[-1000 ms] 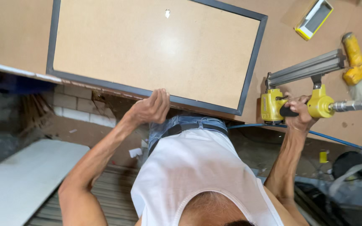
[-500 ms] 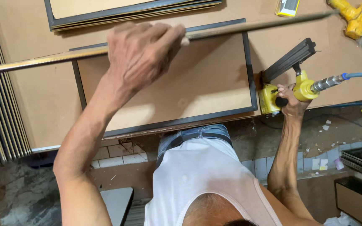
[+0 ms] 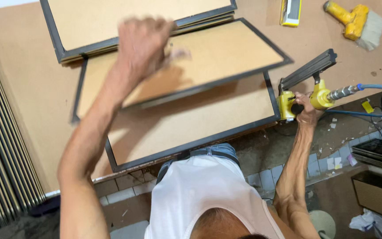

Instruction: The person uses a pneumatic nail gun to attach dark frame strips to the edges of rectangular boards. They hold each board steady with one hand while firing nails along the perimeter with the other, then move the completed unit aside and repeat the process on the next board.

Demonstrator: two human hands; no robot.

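Your left hand [image 3: 143, 42] is raised and blurred, gripping the far edge of a dark-framed board [image 3: 186, 66] that tilts above a second framed board [image 3: 195, 121] lying flat on the brown table [image 3: 18, 84] beneath it. Your right hand [image 3: 305, 110] wraps the handle of a yellow nail gun [image 3: 308, 90] just off that lower board's corner, a blue hose [image 3: 379, 88] trailing away from it, and beyond that hand lies a yellow brush [image 3: 354, 22]
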